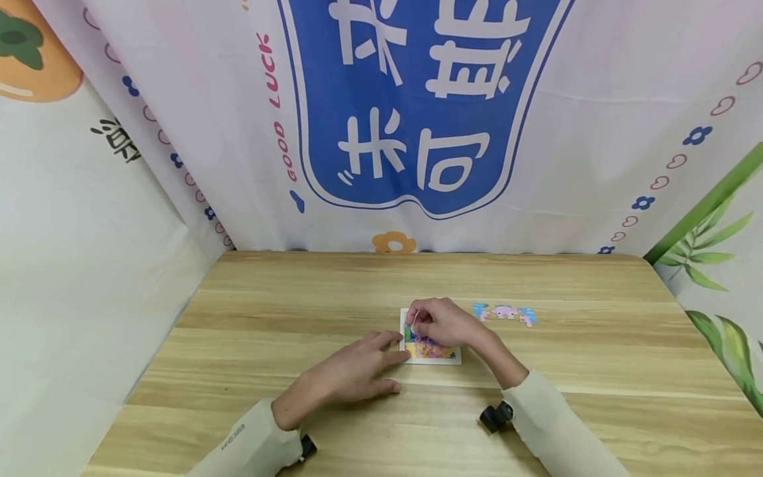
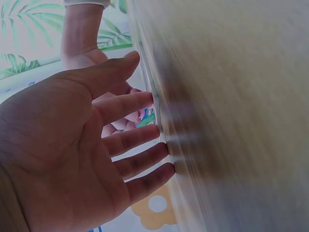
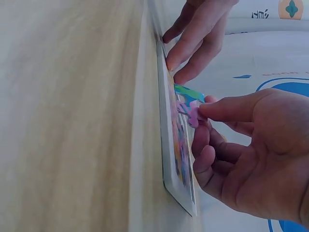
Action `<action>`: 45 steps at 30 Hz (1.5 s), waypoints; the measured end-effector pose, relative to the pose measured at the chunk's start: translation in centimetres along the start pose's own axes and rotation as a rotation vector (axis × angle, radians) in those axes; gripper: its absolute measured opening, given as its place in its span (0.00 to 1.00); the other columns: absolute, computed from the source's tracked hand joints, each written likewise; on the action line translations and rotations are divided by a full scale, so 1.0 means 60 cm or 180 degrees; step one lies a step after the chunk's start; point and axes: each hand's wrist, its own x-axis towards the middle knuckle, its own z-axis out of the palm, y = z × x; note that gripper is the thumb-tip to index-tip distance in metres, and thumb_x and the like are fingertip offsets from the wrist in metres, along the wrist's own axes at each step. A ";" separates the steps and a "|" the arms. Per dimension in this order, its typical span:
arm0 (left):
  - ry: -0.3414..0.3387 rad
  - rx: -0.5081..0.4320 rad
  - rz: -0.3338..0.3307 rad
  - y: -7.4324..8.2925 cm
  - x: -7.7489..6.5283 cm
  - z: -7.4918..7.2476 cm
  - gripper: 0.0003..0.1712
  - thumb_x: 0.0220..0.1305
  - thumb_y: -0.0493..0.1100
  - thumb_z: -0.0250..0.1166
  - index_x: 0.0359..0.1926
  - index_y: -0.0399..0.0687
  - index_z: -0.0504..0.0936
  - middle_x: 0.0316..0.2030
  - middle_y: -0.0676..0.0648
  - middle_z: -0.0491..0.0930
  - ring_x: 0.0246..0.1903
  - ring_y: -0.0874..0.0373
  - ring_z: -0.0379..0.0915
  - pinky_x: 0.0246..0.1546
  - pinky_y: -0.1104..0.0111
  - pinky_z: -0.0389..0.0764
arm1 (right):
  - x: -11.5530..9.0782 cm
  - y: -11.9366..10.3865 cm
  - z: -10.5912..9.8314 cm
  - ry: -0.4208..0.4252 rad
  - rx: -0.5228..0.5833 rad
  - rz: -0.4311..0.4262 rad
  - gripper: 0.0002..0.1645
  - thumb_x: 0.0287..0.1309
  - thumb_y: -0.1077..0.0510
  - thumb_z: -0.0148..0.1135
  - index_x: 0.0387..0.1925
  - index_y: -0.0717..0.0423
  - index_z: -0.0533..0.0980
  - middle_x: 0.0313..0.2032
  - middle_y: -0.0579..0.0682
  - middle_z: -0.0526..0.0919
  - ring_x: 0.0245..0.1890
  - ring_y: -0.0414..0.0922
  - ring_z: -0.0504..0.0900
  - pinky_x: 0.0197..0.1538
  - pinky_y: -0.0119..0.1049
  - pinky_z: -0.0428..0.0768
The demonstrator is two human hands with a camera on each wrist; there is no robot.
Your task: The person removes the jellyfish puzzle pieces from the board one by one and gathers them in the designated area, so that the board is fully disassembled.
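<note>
A small jigsaw puzzle in a white-framed tray (image 1: 442, 361) lies flat on the wooden table, its lower part filled with yellow and pink picture pieces. My right hand (image 1: 444, 322) is over the tray's upper part and pinches a pink, blue and green puzzle piece (image 3: 194, 107) between thumb and fingers. In the right wrist view that piece is tilted up, one edge close to the picture. My left hand (image 1: 357, 368) is spread out, its fingertips resting at the tray's left edge with the thumb apart on the table.
Several loose puzzle pieces (image 1: 505, 312), blue and pink, lie in a row right of the tray. The wooden table (image 1: 286, 291) ends at a printed white cloth (image 1: 250, 218) hanging behind it. Small black cameras (image 1: 497, 417) sit at both wrists.
</note>
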 end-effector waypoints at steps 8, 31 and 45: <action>0.0002 -0.0030 -0.0009 0.000 0.000 -0.002 0.33 0.77 0.55 0.67 0.77 0.52 0.76 0.80 0.41 0.65 0.79 0.43 0.62 0.77 0.48 0.72 | -0.005 0.003 -0.009 0.0063 0.0234 0.0012 0.08 0.73 0.66 0.60 0.45 0.55 0.83 0.36 0.49 0.86 0.34 0.40 0.80 0.40 0.33 0.80; 0.0013 -0.0057 -0.0036 -0.003 0.000 -0.002 0.33 0.77 0.55 0.67 0.77 0.53 0.75 0.80 0.42 0.65 0.78 0.44 0.64 0.76 0.48 0.72 | -0.048 0.050 -0.056 0.0131 0.0557 0.0162 0.06 0.73 0.64 0.63 0.46 0.59 0.84 0.40 0.52 0.85 0.40 0.45 0.79 0.45 0.33 0.80; 0.0010 -0.0058 -0.0036 0.002 -0.001 -0.001 0.33 0.77 0.55 0.68 0.77 0.54 0.75 0.80 0.43 0.66 0.79 0.44 0.63 0.76 0.47 0.73 | -0.082 0.080 -0.079 0.0251 0.0519 0.0284 0.07 0.72 0.65 0.64 0.47 0.60 0.85 0.39 0.53 0.86 0.39 0.45 0.79 0.39 0.31 0.78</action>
